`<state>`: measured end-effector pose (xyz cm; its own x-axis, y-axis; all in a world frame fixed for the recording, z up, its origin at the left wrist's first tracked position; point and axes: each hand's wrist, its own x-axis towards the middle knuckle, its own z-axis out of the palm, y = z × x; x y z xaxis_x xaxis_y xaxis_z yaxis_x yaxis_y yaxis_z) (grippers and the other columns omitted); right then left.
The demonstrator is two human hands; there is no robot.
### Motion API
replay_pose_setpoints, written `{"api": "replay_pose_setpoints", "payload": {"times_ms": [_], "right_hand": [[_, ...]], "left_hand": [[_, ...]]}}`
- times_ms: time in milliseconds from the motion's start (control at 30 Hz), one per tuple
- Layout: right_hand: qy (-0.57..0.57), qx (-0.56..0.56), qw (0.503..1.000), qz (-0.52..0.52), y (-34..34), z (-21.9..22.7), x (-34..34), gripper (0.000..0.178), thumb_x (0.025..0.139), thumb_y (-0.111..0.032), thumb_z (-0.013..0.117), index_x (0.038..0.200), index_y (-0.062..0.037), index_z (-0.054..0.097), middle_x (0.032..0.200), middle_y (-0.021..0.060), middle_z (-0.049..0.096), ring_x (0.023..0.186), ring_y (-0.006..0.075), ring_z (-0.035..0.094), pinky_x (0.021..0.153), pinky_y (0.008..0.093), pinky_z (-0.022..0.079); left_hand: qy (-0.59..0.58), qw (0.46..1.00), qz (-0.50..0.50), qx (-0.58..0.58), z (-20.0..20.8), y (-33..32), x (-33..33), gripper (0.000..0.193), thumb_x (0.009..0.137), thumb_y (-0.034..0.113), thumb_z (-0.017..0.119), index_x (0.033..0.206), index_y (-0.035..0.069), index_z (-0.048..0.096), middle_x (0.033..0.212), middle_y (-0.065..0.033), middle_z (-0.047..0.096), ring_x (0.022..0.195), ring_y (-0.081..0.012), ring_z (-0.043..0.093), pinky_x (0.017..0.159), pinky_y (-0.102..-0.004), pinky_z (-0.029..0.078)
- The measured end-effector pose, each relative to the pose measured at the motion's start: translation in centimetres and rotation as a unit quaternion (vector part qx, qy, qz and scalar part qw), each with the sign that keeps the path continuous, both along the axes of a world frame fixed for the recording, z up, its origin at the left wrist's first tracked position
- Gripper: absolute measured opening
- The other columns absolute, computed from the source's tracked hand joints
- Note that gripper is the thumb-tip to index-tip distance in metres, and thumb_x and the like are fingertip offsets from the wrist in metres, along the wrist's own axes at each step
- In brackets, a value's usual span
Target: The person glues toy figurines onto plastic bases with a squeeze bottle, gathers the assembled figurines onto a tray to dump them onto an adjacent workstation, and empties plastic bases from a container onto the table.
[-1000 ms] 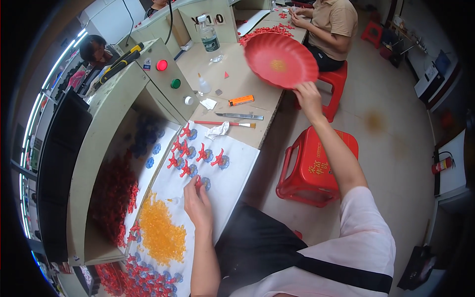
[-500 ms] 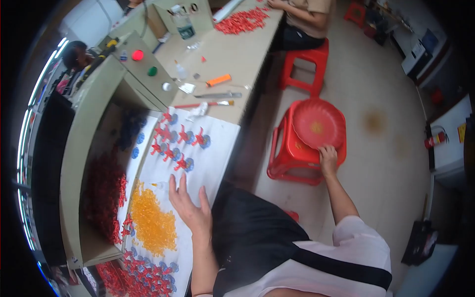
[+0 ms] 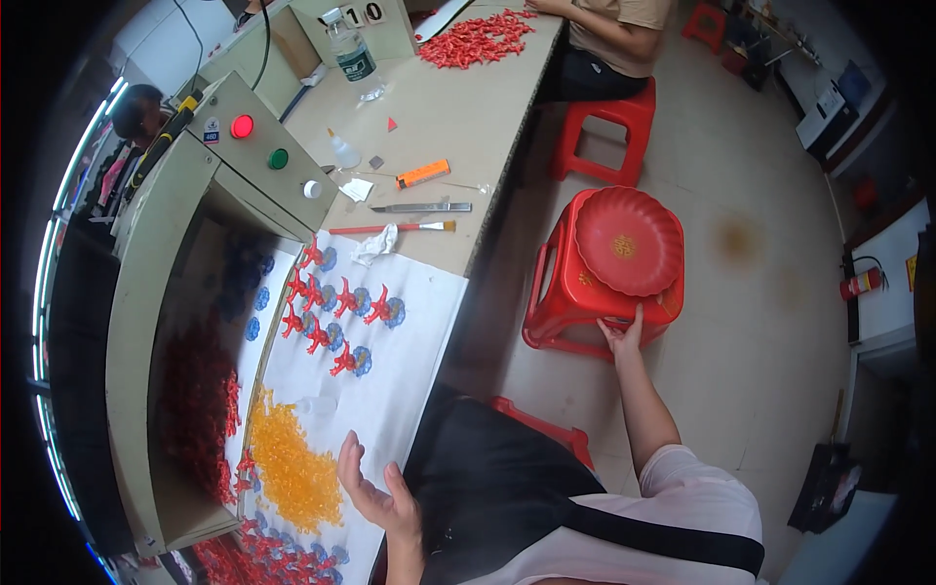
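My right hand [image 3: 624, 336] grips the near edge of a red plastic stool [image 3: 561, 317], fingers at the rim of its seat. On that seat rests a red scalloped plastic plate [image 3: 629, 263] with a gold mark in its middle. My left hand [image 3: 382, 497], empty with fingers apart, hovers over the near edge of the white paper [image 3: 409, 312] on the bench. Close to it lies a heap of small yellow pieces [image 3: 292, 468]. Farther up the paper stand several red figures on blue bases [image 3: 346, 297]; more red and blue pieces [image 3: 292, 556] lie at the near end.
A grey box with buttons [image 3: 185, 224] stands left, red pieces inside. Beyond the paper lie a brush [image 3: 390, 228], a scalpel [image 3: 424, 207], an orange lighter-like object [image 3: 423, 174] and a dropper bottle [image 3: 343, 151]. A person sits on another red stool [image 3: 604, 132] at the far end.
My right hand has left the plate's rim and moved down to the stool's edge. My left hand has drawn back toward me, and the view has shifted slightly.
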<state>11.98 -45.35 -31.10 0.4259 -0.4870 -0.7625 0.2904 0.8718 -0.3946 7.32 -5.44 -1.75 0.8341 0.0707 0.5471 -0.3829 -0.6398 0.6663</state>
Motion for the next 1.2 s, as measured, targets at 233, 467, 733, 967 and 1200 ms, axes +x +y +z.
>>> {"api": "replay_pose_setpoints", "payload": {"times_ms": [233, 467, 733, 967, 1200], "right_hand": [[0.058, -0.012, 0.995, -0.084, 0.7, 1.3, 13.5, 0.093, 0.063, -0.048, 0.070, 0.127, -0.0092, 0.014, 0.110, 0.0171, 0.043, 0.086, 0.0308, 0.052, 0.079, 0.0504, 0.047], [0.102, -0.145, 0.965, 0.192, -1.6, -2.7, 14.7, 0.080, 0.074, -0.054, 0.055, 0.130, -0.0068, 0.021, 0.132, 0.0183, 0.020, 0.110, 0.0335, 0.039, 0.085, 0.0530, 0.041], [-0.441, -0.677, 0.553, 0.204, 21.3, 28.5, -1.5, 0.025, 0.087, -0.020, 0.044, 0.098, 0.0020, 0.050, 0.090, 0.0116, 0.054, 0.081, 0.0211, 0.053, 0.076, 0.0344, 0.045], [-0.690, -0.579, 0.345, -0.263, 21.8, 43.0, -14.4, 0.026, 0.084, -0.025, 0.043, 0.090, -0.0023, 0.054, 0.088, 0.0083, 0.055, 0.082, 0.0195, 0.051, 0.075, 0.0316, 0.042], [-0.759, -0.566, 0.248, -0.207, 23.9, 44.6, -23.0, 0.025, 0.083, -0.011, 0.043, 0.103, 0.0014, 0.049, 0.108, 0.0130, 0.046, 0.102, 0.0267, 0.038, 0.087, 0.0417, 0.030]], "left_hand": [[0.021, 0.996, 0.077, 0.037, 0.6, 1.1, -2.7, 0.035, 0.081, 0.005, 0.049, 0.114, 0.002, 0.041, 0.114, -0.0187, 0.047, 0.106, -0.0287, 0.045, 0.089, -0.0369, 0.036], [-0.078, 0.982, 0.159, 0.067, 1.1, 4.2, -8.1, 0.038, 0.076, -0.001, 0.054, 0.111, 0.004, 0.041, 0.097, -0.0179, 0.057, 0.088, -0.0308, 0.053, 0.079, -0.0410, 0.041], [-0.106, 0.958, 0.241, 0.118, 1.3, 10.0, -17.5, 0.044, 0.069, -0.004, 0.058, 0.109, 0.005, 0.043, 0.096, -0.0139, 0.058, 0.086, -0.0276, 0.052, 0.078, -0.0357, 0.040], [-0.153, 0.951, 0.255, 0.084, 0.1, 12.3, -18.1, 0.041, 0.068, -0.003, 0.059, 0.107, 0.003, 0.047, 0.103, -0.0132, 0.055, 0.097, -0.0292, 0.047, 0.086, -0.0373, 0.036], [-0.139, 0.960, 0.238, 0.055, 0.0, 12.9, -18.6, 0.039, 0.067, -0.001, 0.061, 0.104, 0.003, 0.051, 0.103, -0.0117, 0.055, 0.098, -0.0286, 0.048, 0.086, -0.0377, 0.036]]}}
